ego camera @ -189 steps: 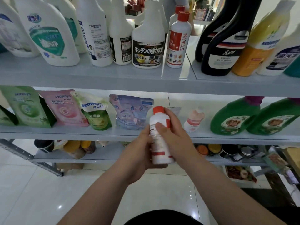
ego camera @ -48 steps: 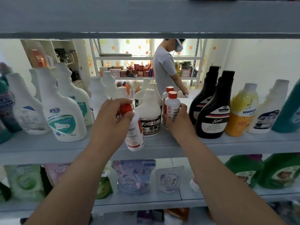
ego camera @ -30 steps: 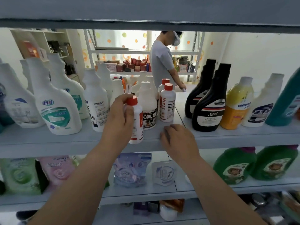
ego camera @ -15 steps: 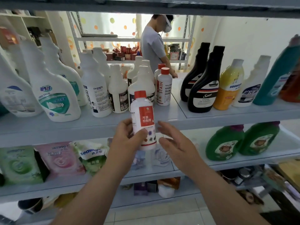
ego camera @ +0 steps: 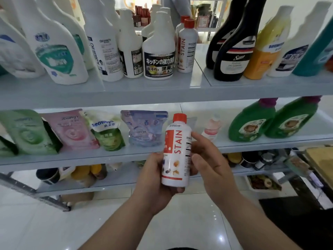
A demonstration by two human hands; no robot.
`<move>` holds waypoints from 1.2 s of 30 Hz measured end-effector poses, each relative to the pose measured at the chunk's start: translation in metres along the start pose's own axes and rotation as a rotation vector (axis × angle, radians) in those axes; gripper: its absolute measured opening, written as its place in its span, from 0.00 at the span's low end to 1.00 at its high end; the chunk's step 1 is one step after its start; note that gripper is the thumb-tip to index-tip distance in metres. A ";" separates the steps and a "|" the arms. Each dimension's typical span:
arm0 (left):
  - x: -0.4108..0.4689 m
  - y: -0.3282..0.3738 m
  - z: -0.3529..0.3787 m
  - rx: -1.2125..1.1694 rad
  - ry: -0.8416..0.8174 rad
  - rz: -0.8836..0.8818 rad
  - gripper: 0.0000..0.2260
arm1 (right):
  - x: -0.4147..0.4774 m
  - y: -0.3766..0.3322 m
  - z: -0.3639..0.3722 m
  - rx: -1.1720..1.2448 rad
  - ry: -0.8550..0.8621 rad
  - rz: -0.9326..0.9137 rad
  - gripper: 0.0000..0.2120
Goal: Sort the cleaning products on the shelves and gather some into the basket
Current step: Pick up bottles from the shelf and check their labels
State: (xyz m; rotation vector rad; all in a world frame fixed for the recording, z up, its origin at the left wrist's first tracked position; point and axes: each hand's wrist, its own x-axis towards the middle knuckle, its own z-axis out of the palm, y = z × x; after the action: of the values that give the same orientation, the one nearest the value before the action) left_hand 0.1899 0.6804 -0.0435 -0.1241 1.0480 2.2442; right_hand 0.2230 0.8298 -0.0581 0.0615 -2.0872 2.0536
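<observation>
Clamped: my left hand [ego camera: 155, 177] grips the bottle [ego camera: 177, 150] low, right hand [ego camera: 211, 166] pinches its side. Likely light, slick; hold mid-body.

I see glossy white floor tiles [ego camera: 54, 228] below, with a black mat [ego camera: 297, 222] lying at the lower right. A wooden board [ego camera: 322, 165] juts in at the right edge. Near it, a white tray [ego camera: 249, 184] holds what looks like dried food. Far back, a person in a grey shirt [ego camera: 177, 5] stands beside some red boxes [ego camera: 142, 17].
</observation>
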 end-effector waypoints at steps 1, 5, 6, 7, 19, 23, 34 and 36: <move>-0.001 -0.003 0.004 0.037 0.035 0.044 0.18 | 0.000 0.001 -0.002 0.030 -0.002 0.024 0.24; -0.003 -0.032 0.021 0.457 0.152 0.321 0.12 | 0.001 0.002 -0.014 0.125 -0.029 0.188 0.28; -0.002 -0.041 0.025 0.569 0.138 0.377 0.13 | 0.002 0.003 -0.020 0.162 -0.013 0.236 0.28; -0.001 -0.048 0.031 0.651 0.128 0.414 0.14 | 0.003 0.005 -0.027 0.212 0.017 0.299 0.26; 0.047 -0.125 0.097 0.078 0.256 -0.042 0.18 | -0.015 0.021 -0.119 0.095 -0.042 0.269 0.21; 0.045 -0.146 0.106 0.212 0.239 0.071 0.15 | -0.011 0.028 -0.160 0.144 -0.056 0.315 0.21; 0.039 -0.178 0.140 0.220 0.194 -0.069 0.18 | -0.028 0.040 -0.189 0.248 -0.132 0.369 0.19; 0.036 -0.174 0.140 0.215 0.213 -0.148 0.15 | -0.025 0.040 -0.195 0.228 -0.112 0.471 0.19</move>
State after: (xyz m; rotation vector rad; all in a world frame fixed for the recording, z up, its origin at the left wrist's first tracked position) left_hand 0.2903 0.8804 -0.0748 -0.3427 1.3412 2.0040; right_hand 0.2638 1.0213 -0.1013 -0.3165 -2.0701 2.6077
